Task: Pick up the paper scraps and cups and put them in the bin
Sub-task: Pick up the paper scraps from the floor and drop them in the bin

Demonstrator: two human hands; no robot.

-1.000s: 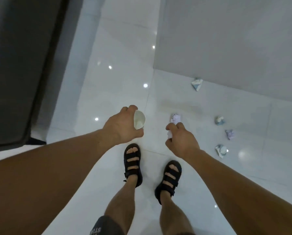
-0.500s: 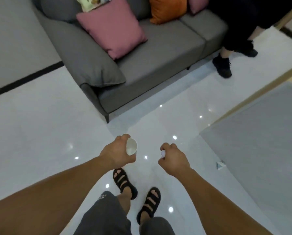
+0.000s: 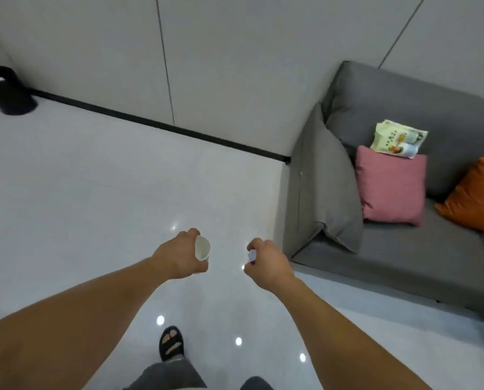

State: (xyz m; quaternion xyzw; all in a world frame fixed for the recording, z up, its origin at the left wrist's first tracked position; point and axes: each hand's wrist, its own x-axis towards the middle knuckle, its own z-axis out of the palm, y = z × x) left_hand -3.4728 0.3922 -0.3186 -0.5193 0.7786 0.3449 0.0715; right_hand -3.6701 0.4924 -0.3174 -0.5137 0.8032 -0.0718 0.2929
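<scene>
While the left hand (image 3: 179,253) curls its fingers and thumb round a white paper cup (image 3: 202,248), tipped on its side with the open mouth turned toward the other hand, the right hand (image 3: 266,258) is closed on a crumpled paper scrap (image 3: 251,256), of which only a pale corner peeps out by the thumb. Both are held out ahead at about the same height, apart from each other and well above the glossy floor (image 3: 94,192). That reads as a carrying hold, one load to each hand, so that a single walk serves for two pieces. One sandalled foot (image 3: 172,343) shows below, between the forearms. Further out, the black bin (image 3: 7,91) stands at the far left against the wall, well apart from the hands; something white shows at its rim, though what it is cannot be told. To the right a grey sofa (image 3: 404,249) bears a pink cushion (image 3: 391,187), an orange cushion (image 3: 477,198) and a printed packet (image 3: 398,139). Neither piece is binned yet; the crossing to the bin looks like the step in hand.
</scene>
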